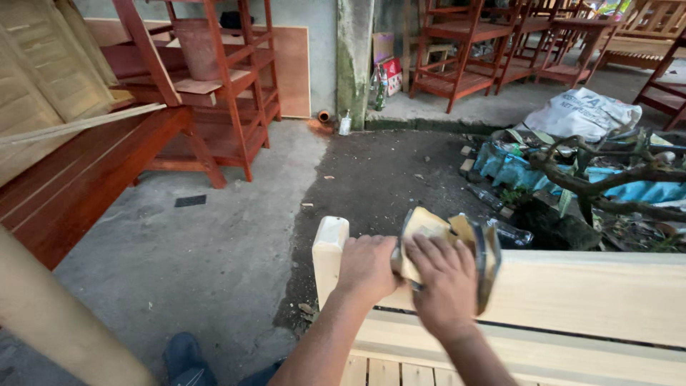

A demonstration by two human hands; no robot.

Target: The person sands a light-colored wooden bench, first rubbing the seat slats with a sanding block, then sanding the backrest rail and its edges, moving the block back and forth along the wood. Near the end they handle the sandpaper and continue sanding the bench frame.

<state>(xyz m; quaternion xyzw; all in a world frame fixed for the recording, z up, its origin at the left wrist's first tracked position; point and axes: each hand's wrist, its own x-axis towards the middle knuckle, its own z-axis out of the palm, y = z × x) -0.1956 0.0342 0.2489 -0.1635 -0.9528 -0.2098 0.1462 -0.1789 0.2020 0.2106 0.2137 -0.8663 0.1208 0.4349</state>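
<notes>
Concrete floor [214, 250] spreads out below, grey and dusty, with red-stained wooden shelving [214, 86] standing along the wall and more of it farther back. Close in, a pale unfinished wooden rail [586, 293] runs crosswise, its long axis pointing left to right, its rounded end post [330, 246] at the left. On top of it, near that end, lies a folded sheet of sandpaper [429, 229]. The left hand [366, 266] curls its grip around the rail just beside the paper. The right hand [446, 279] lies flat with fingers spread, pressing the sandpaper down on the wood. Beyond the rail are blue tarp [514, 168], tangled branches [607, 175] and a white sack [582, 114].
</notes>
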